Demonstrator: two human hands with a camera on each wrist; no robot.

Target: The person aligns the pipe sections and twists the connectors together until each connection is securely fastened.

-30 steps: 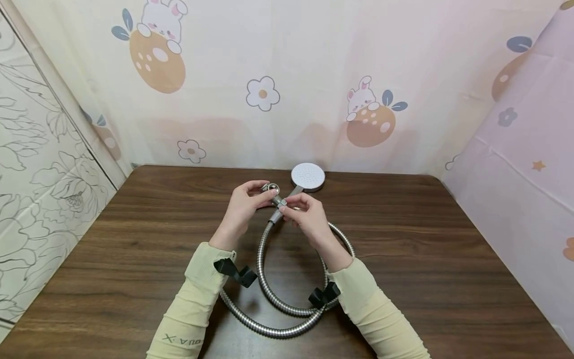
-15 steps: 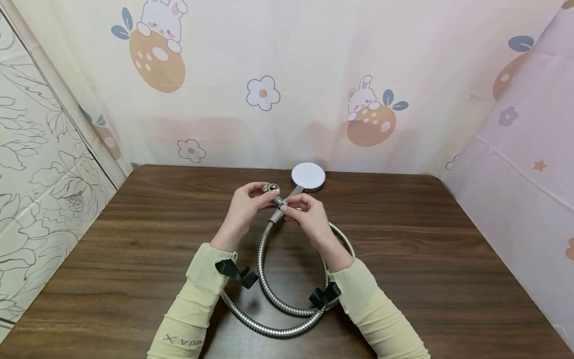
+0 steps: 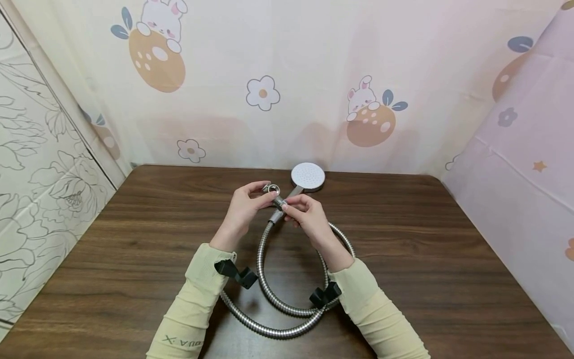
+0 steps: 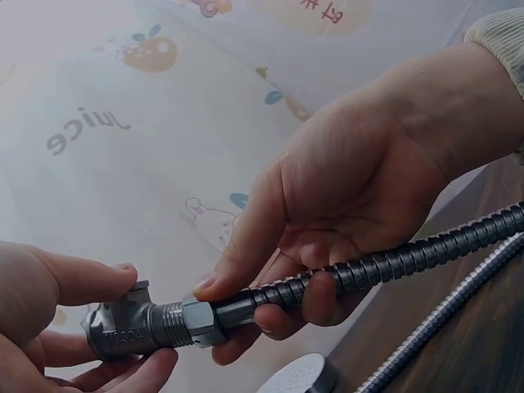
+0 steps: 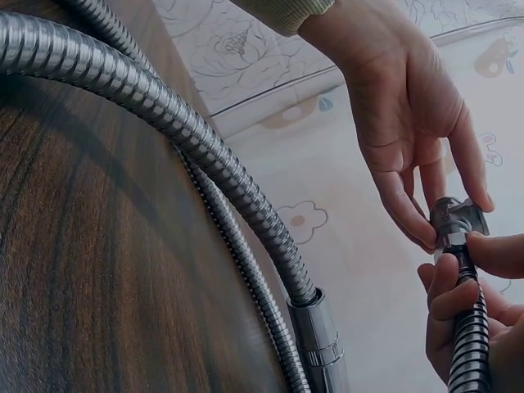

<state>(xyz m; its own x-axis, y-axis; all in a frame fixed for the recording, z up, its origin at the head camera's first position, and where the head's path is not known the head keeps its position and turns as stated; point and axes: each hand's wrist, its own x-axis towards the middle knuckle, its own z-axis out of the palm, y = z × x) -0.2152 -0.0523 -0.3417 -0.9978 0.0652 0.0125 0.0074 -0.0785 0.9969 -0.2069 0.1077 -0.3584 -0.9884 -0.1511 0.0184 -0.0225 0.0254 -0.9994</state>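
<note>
A: What do we see that differs from 1 second ago?

B: Only a little. In the head view, the right hand (image 3: 309, 217) has shifted its thumb slightly at the hex nut (image 4: 203, 322), while the left hand (image 3: 241, 207) keeps nearly the same place. The shower head (image 3: 308, 175) lies where it did, near the far edge of the table (image 3: 430, 239).

A: How do we find the fingers?

B: The left thumb and fingers pinch the metal fitting (image 4: 119, 327), set narrow about its body. The right thumb presses by the hex nut, and the right fingers curl round the end of the metal hose (image 4: 393, 264).

A: And where do we place the metal fitting?

B: Above the table, between the 2 hands, in line with the hose end. The hex nut meets its thread (image 4: 170, 326), and several ridges show bare.

A: What do we make of that shift?

B: We judge it a small turn of the nut, with the left hand as anchor. The bare ridges suggest the connection isn't fully closed; we can't tell the direction of turning.
</note>
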